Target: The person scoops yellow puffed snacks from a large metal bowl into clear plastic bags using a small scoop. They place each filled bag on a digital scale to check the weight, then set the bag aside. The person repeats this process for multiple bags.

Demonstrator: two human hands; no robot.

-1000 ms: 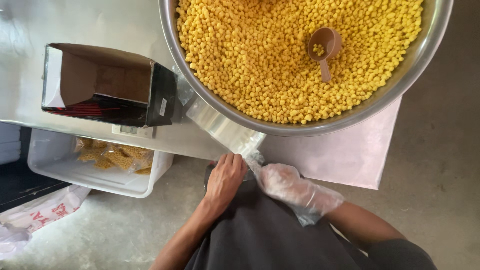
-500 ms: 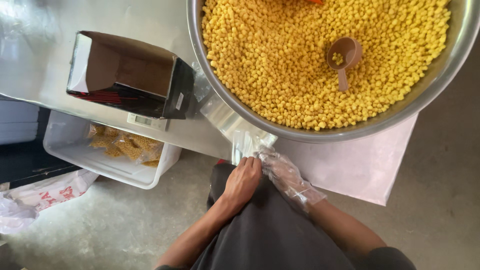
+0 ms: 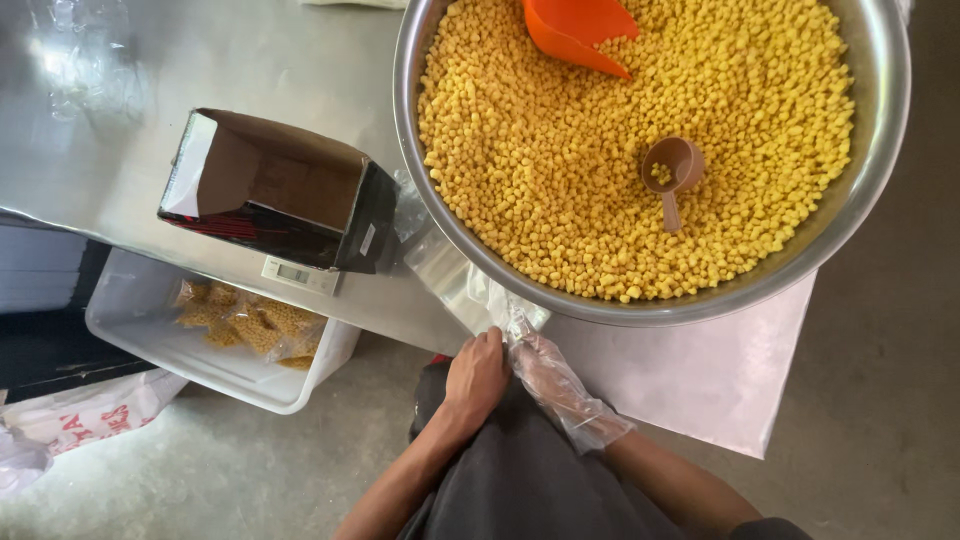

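Your bare left hand [image 3: 477, 375] and plastic-gloved right hand [image 3: 556, 385] are both pinching the clear plastic bag [image 3: 470, 290] at the steel table [image 3: 200, 70] edge, beneath the large steel bowl [image 3: 880, 150] of yellow puffs.

On the steel table [image 3: 250, 60] we see a big metal bowl [image 3: 880, 150] full of yellow puffed pieces [image 3: 560, 180], with a small brown scoop [image 3: 672, 170] lying on them and an orange scoop [image 3: 575, 28] at the top edge. Just left of the bowl, an open dark carton [image 3: 275, 190] stands on a small white scale [image 3: 300, 273]. Below the table a white plastic tub [image 3: 200, 365] holds clear packets of yellow snacks [image 3: 250, 322], and the floor [image 3: 230, 470] is grey concrete.
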